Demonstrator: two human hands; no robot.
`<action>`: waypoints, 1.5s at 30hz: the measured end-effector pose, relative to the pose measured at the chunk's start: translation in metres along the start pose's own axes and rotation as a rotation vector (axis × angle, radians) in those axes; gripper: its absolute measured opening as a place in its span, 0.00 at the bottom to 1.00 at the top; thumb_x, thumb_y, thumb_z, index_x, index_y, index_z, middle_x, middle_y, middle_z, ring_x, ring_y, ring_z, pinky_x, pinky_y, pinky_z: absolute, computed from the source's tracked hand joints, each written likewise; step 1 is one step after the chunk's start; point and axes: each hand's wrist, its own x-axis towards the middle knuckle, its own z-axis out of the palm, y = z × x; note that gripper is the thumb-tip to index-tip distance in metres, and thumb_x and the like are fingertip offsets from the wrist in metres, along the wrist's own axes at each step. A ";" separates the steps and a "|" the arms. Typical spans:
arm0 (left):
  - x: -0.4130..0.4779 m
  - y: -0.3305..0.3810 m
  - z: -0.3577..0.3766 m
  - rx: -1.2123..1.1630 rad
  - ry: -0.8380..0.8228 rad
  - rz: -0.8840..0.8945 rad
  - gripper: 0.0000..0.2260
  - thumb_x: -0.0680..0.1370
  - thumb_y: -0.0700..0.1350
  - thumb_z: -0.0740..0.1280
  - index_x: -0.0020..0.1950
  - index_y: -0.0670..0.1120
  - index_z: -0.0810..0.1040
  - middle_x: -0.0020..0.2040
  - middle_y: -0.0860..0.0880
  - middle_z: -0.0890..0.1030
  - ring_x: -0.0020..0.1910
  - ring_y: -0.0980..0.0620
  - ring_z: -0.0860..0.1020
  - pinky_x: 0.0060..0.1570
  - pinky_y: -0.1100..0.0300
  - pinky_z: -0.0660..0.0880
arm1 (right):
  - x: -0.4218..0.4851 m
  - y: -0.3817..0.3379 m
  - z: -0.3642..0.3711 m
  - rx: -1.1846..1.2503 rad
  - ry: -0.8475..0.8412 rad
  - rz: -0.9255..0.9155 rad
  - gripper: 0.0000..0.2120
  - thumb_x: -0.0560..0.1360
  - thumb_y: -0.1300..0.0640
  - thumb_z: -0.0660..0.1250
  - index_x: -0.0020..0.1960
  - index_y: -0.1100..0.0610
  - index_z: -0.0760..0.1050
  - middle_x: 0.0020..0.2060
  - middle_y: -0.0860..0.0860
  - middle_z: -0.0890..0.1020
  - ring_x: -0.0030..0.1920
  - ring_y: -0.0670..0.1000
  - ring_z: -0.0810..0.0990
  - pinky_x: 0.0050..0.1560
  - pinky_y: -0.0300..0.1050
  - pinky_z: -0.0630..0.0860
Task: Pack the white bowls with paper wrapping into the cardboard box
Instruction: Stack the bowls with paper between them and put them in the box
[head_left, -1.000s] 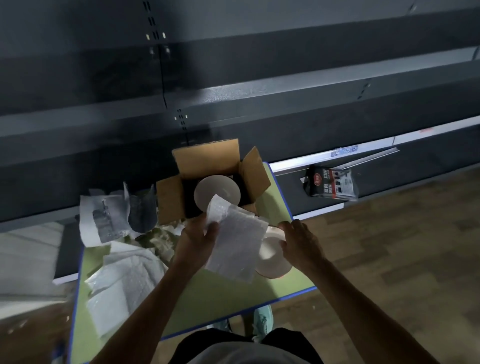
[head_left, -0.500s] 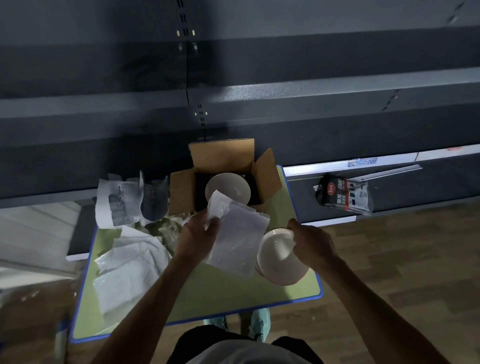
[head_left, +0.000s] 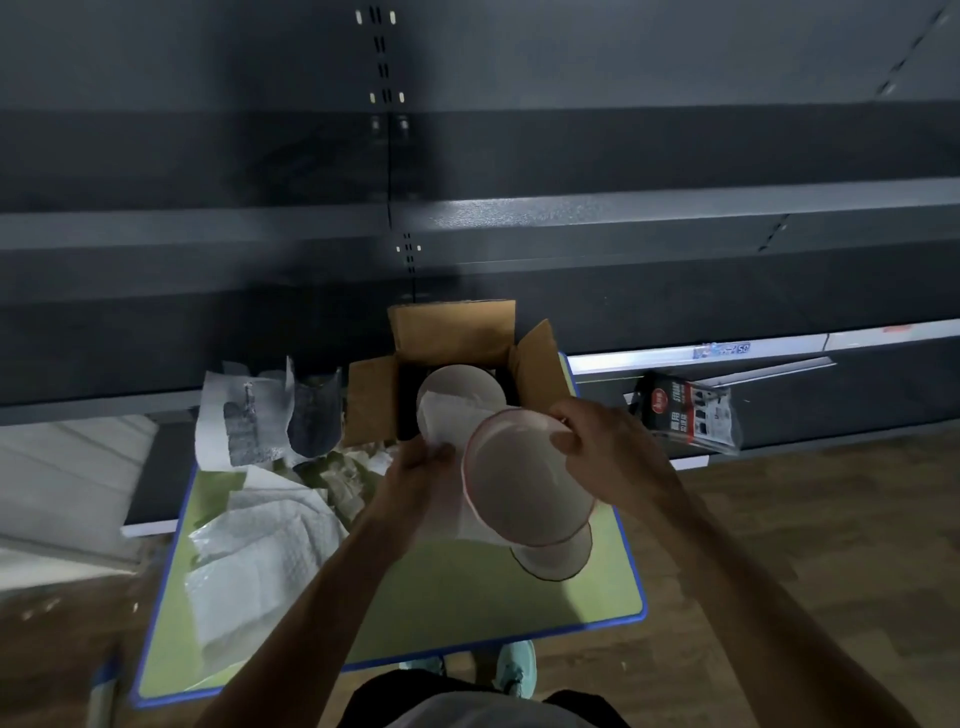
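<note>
My right hand (head_left: 605, 457) grips the rim of a white bowl (head_left: 519, 480), lifted and tilted over the table in front of the box. My left hand (head_left: 415, 480) pinches a sheet of white wrapping paper (head_left: 447, 421) that lies behind and under the lifted bowl. The open cardboard box (head_left: 371, 400) stands at the table's far edge with another white bowl (head_left: 457, 384) inside it. A further white bowl (head_left: 558, 558) sits on the green table (head_left: 467, 597), partly hidden beneath the lifted one.
Loose sheets of wrapping paper (head_left: 265, 540) cover the table's left side, with crumpled printed paper (head_left: 249, 415) at the back left. Dark metal shelving fills the background. A packaged item (head_left: 688, 413) lies on the low shelf at right. Wooden floor surrounds the table.
My right hand has lifted the bowl off the table and carried it left and up toward the paper. The paper in my left hand has moved behind the bowl.
</note>
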 end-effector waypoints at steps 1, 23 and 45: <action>-0.002 0.000 -0.001 -0.097 -0.028 -0.022 0.10 0.81 0.33 0.60 0.46 0.44 0.79 0.37 0.47 0.83 0.33 0.54 0.81 0.30 0.64 0.76 | 0.003 -0.006 0.004 0.020 0.011 -0.002 0.09 0.76 0.54 0.63 0.56 0.48 0.73 0.48 0.52 0.83 0.51 0.60 0.79 0.41 0.47 0.69; 0.005 0.006 -0.041 -0.276 -0.194 -0.095 0.19 0.70 0.58 0.68 0.60 0.55 0.80 0.53 0.46 0.84 0.54 0.40 0.81 0.50 0.40 0.80 | 0.023 -0.046 0.015 0.967 -0.282 0.333 0.25 0.70 0.38 0.71 0.64 0.43 0.72 0.57 0.46 0.81 0.56 0.49 0.81 0.50 0.50 0.80; 0.109 0.042 -0.052 0.299 -0.110 0.062 0.31 0.73 0.73 0.56 0.61 0.51 0.75 0.56 0.47 0.81 0.53 0.48 0.80 0.54 0.48 0.78 | 0.106 -0.069 0.014 0.750 -0.229 0.508 0.20 0.79 0.67 0.57 0.67 0.51 0.67 0.54 0.51 0.74 0.46 0.49 0.74 0.34 0.43 0.77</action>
